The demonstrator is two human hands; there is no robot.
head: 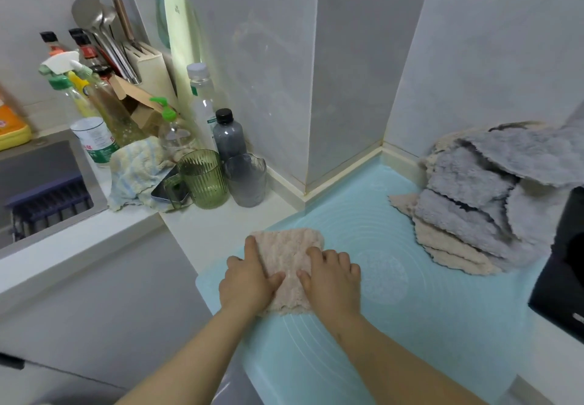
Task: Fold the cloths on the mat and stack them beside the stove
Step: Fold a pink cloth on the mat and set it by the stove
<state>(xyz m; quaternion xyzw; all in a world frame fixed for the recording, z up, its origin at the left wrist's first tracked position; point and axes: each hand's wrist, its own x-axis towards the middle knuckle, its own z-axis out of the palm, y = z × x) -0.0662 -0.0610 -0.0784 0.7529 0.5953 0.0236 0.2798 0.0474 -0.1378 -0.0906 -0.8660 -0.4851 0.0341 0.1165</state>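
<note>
Pressing my left hand (249,278) and right hand (331,275) flat, fingers straight and gripping nothing, I am holding down the folded pink cloth (286,256) on the blue mat (410,335); the cloth pile (474,215) is lying at two o'clock.

My table (221,224) bears a pale blue mat (410,325) under my left hand (249,281), a green cup (205,180) and bottles (229,136) beyond that hand.

I see the stove (565,265) cut off at the right edge; it hides the right side of the cloth pile (467,215).
</note>
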